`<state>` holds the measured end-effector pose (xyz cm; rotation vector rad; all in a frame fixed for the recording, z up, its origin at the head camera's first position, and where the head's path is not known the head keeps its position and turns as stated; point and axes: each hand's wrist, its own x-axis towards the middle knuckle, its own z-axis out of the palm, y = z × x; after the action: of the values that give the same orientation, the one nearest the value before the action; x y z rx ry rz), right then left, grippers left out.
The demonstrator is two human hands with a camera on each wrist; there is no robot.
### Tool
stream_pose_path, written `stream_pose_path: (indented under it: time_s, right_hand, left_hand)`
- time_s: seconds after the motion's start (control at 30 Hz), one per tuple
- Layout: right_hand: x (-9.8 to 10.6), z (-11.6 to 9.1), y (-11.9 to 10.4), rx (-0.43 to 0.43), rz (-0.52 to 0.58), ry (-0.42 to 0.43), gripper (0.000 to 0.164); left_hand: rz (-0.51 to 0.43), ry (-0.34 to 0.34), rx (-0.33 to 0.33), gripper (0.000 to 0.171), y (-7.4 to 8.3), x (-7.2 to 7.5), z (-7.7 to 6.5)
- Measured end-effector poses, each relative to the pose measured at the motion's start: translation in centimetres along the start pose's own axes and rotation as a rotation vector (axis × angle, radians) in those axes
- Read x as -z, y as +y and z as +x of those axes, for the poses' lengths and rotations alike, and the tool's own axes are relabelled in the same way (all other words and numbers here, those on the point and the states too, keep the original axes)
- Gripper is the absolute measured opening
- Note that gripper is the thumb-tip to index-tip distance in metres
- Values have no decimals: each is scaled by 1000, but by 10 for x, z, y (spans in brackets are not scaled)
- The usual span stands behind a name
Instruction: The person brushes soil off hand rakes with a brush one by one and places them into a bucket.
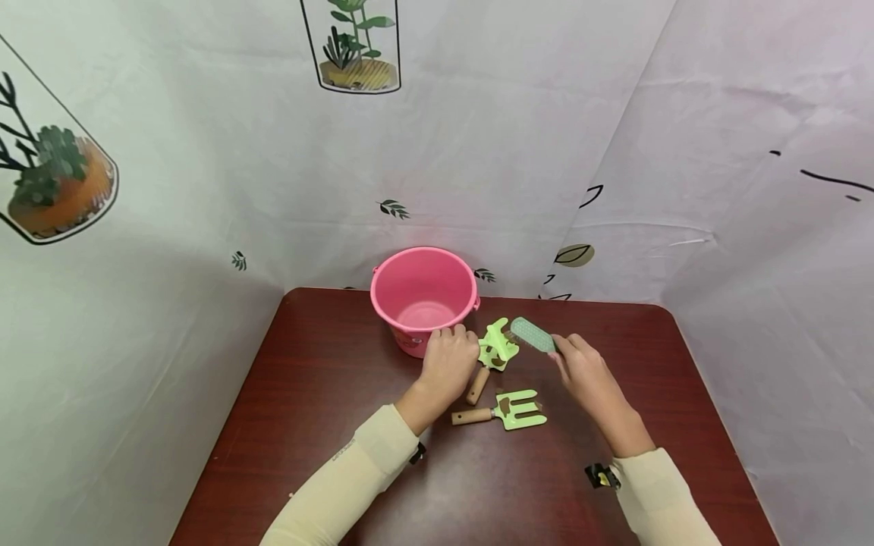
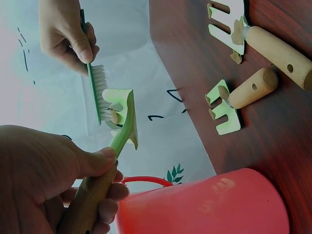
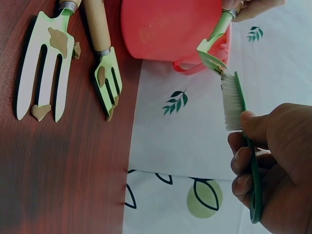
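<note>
My left hand (image 1: 451,362) grips the wooden handle of a small light-green garden rake (image 2: 127,109), its pronged head held up beside the bucket. My right hand (image 1: 586,371) holds a green brush (image 1: 532,334) by its handle. In the right wrist view the white bristles (image 3: 231,101) meet the rake's prongs, where a bit of brown dirt shows. On the table below lie a larger garden fork (image 1: 522,409) and a smaller one (image 2: 225,109), both with wooden handles and brown dirt on their green heads. The head view has the rake overlapping the smaller fork.
A pink bucket (image 1: 423,279) stands at the back of the dark red-brown table (image 1: 307,394), just beyond my left hand. Behind the table hangs a white cloth (image 1: 478,152) printed with plants and leaves. Brown crumbs lie against the larger fork.
</note>
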<state>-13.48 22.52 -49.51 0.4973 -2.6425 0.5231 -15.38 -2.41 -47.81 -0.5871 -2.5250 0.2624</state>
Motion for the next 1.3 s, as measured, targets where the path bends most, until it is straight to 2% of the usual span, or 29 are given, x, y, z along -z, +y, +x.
stream_pose_path:
  time_s: [0.23,0.6,0.97,1.3]
  right_hand:
    - [1,0,1,3,-5,21,30]
    - [9,-1,11,-76,12,3,30]
    - [2,1,-1,-7,83,-13,28]
    - [-8,2,-18,68,-13,-39,35]
  left_hand:
    - [-18,-30,-2,13,-1,0,-1]
    - [2,6,14,12,-4,-4,-3]
    - [-22,-35,7,13,0,-1,0]
    - [-2,-42,-8,15,1,0,2]
